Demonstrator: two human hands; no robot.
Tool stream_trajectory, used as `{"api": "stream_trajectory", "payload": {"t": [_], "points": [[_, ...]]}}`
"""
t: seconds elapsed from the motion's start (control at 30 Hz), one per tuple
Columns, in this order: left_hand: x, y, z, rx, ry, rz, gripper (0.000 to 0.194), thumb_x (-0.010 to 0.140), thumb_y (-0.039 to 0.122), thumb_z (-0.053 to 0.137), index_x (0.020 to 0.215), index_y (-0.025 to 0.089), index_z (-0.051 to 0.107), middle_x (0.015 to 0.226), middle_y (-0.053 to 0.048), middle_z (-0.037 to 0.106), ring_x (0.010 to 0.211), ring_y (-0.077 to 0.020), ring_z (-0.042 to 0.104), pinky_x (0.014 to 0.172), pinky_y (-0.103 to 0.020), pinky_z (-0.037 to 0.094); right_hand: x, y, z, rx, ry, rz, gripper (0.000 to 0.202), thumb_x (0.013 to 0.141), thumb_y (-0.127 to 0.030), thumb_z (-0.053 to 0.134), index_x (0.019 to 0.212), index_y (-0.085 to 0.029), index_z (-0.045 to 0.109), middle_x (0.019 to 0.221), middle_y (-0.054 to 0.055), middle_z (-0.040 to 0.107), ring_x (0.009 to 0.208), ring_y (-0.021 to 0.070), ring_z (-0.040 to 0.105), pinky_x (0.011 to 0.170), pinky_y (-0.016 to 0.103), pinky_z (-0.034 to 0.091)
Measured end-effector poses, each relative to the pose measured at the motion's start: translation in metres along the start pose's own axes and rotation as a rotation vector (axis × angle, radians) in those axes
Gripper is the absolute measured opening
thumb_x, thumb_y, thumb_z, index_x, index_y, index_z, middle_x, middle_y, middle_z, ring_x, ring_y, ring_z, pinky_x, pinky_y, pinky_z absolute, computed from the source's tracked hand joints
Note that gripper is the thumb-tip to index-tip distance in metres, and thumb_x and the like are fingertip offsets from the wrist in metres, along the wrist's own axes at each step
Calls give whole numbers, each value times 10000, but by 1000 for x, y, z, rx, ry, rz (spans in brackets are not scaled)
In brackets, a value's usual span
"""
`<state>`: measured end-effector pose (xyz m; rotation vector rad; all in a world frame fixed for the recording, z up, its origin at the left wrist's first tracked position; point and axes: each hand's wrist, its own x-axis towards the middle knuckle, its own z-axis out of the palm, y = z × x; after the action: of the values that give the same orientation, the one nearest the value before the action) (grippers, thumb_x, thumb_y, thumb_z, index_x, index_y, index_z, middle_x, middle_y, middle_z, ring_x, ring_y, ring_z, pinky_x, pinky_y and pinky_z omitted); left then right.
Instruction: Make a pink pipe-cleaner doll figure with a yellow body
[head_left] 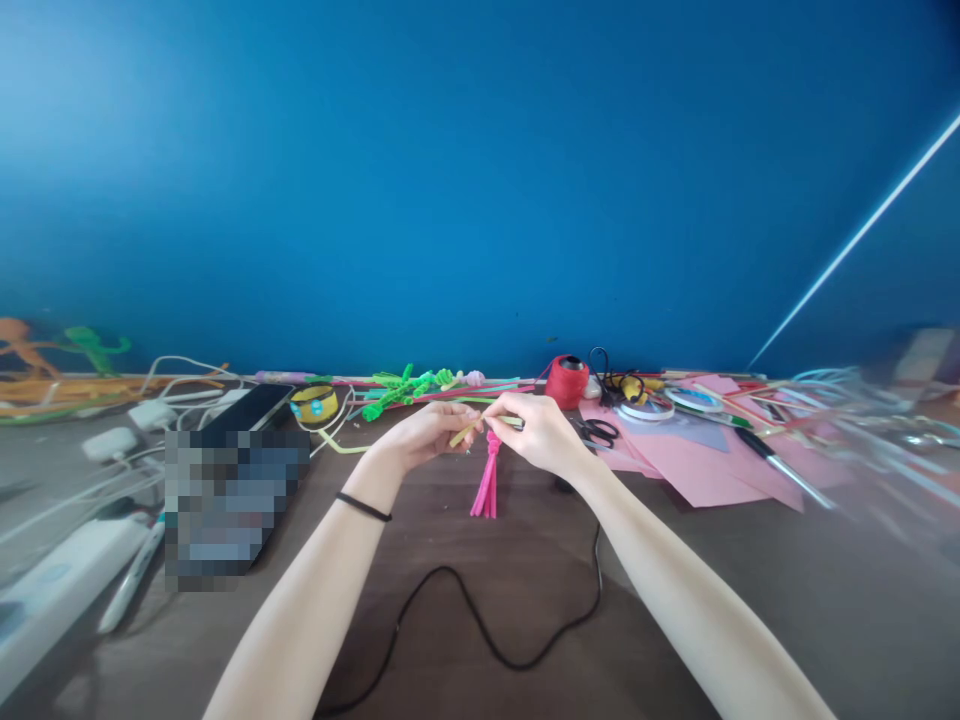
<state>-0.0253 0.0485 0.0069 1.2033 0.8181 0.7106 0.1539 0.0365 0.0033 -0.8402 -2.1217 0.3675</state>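
Observation:
My left hand [431, 435] is closed in a pinch on a thin yellow strip [460, 436] above the middle of the table. Close beside it, my right hand [541, 432] pinches too, its fingertips at the strip's other end, partly hiding it. Just below the fingertips is a bundle of bright pink strips [486, 485], gathered at a knot on top and spreading downward like a tassel. Whether the bundle hangs from the fingers or rests on the table I cannot tell. A black band circles my left wrist.
A black cord [480, 625] curves across the dark table [420, 540]. Behind the hands are a red spool [566, 382], black-handled scissors [598, 432] and green twisted strips [405, 388]. Pink paper [705, 465] lies right; a yellow roll [313, 404], chargers [110, 444] and a pen [133, 580] lie left.

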Motion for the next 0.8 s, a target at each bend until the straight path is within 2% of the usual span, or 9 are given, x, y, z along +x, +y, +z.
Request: {"api": "stream_trajectory", "payload": {"t": [0.5, 0.8], "points": [[1, -2, 0, -84, -111, 31, 149, 713, 252, 629, 658, 125, 574, 550, 4, 574, 513, -69, 510, 524, -197, 354, -1, -3, 7, -133, 68, -17, 101, 794, -140, 458, 721, -176, 518, 725, 12, 646, 678, 125, 587, 631, 224, 427], [0, -2, 5, -63, -85, 84, 165, 725, 262, 618, 663, 127, 546, 595, -5, 587, 548, -70, 518, 551, -196, 367, -3, -1, 12, -290, 181, -32, 111, 795, -145, 450, 704, -178, 504, 685, 13, 639, 638, 134, 577, 591, 228, 403]]}}
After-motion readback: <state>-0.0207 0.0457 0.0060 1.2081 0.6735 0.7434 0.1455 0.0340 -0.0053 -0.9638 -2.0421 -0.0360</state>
